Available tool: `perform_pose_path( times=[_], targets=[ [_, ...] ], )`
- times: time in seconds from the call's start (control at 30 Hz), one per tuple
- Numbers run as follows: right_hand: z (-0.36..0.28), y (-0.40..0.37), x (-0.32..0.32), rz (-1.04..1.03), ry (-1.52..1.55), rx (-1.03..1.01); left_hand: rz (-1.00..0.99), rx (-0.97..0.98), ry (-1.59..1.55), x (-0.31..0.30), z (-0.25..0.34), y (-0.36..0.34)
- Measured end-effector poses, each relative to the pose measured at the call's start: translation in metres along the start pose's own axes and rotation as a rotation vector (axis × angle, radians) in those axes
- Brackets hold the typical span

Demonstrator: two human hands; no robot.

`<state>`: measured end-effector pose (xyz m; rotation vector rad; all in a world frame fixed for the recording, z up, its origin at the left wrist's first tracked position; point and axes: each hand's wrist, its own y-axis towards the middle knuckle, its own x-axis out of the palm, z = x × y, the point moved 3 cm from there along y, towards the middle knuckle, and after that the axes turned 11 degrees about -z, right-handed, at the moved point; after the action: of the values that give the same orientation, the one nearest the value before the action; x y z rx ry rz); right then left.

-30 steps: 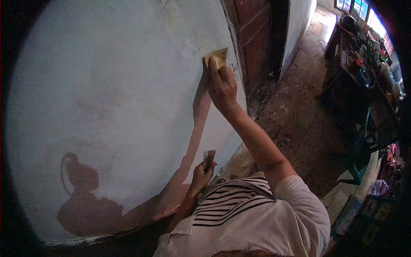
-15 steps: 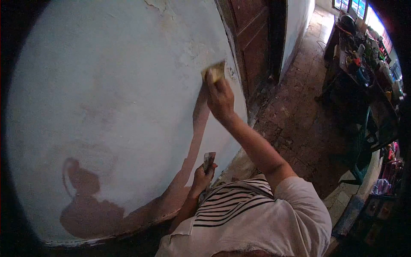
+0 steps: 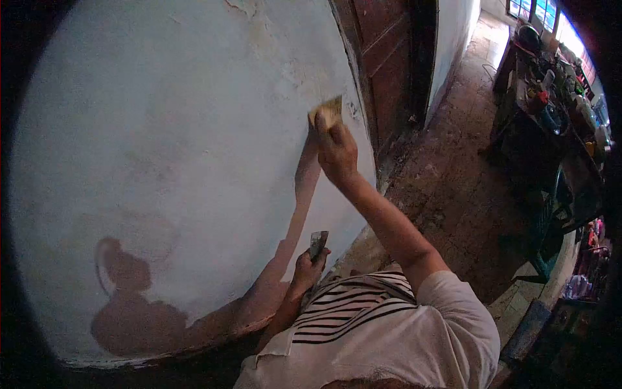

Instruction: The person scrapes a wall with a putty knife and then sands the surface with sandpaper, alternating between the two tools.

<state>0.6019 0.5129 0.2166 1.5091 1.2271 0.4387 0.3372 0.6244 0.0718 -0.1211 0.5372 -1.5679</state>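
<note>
My right hand (image 3: 338,154) is raised on an outstretched arm, fingers closed around a flat yellow scraper (image 3: 328,113) with straight edges. The scraper is at the pale wall (image 3: 214,129), near the door frame; whether its full edge touches cannot be made out. Lower down, close to my body, my left hand (image 3: 307,269) grips a putty knife (image 3: 318,242), its worn blade pointing up. The handle is mostly hidden in the fingers. Rough, peeled patches show on the wall around and above the scraper.
A brown panelled door (image 3: 389,58) stands right of the wall. Beyond the worn tiled floor (image 3: 447,168), a cluttered table (image 3: 518,97) runs along the right side. A green chair (image 3: 547,227) stands nearer me. My shadow falls on the wall.
My right hand and the yellow scraper have shifted slightly right and down in view, as the whole scene drifted slightly right. My left hand keeps the putty knife almost in place.
</note>
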Motion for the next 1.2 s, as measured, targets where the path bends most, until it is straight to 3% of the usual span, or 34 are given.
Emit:
perform_pose_path(
  times=[0.13, 0.23, 0.3, 0.37, 0.5, 0.6, 0.73, 0.87, 1.13, 1.2],
  targets=[
    [0.002, 0.049, -0.021, 0.009, -0.025, 0.081, 0.04, 0.106, 0.136, -0.003, -0.021, 0.006],
    [0.0, 0.015, -0.009, -0.044, -0.008, 0.035, 0.038, 0.121, 0.051, -0.002, -0.018, 0.007],
    [0.0, 0.003, -0.002, -0.017, -0.021, 0.014, 0.019, 0.007, 0.036, 0.002, -0.007, 0.003],
    [-0.001, 0.006, -0.008, -0.015, -0.011, -0.023, 0.02, 0.027, -0.007, 0.004, -0.007, 0.001],
    [0.008, 0.072, -0.026, 0.044, -0.053, 0.013, 0.034, -0.032, -0.164, -0.002, -0.039, 0.008],
    [0.011, 0.055, -0.022, 0.051, -0.061, -0.037, 0.05, 0.025, 0.037, 0.002, -0.001, -0.005],
    [0.016, 0.019, -0.005, -0.035, -0.038, -0.077, 0.043, -0.003, -0.01, 0.003, -0.005, -0.001],
    [0.011, 0.075, -0.029, 0.02, -0.065, -0.019, 0.08, 0.031, 0.014, -0.001, -0.022, 0.001],
    [0.017, 0.053, -0.023, -0.035, -0.088, -0.029, 0.065, -0.037, -0.031, 0.005, -0.004, -0.002],
    [0.015, 0.065, -0.03, -0.014, -0.096, -0.017, 0.063, 0.038, 0.142, 0.004, 0.019, -0.011]
  ],
)
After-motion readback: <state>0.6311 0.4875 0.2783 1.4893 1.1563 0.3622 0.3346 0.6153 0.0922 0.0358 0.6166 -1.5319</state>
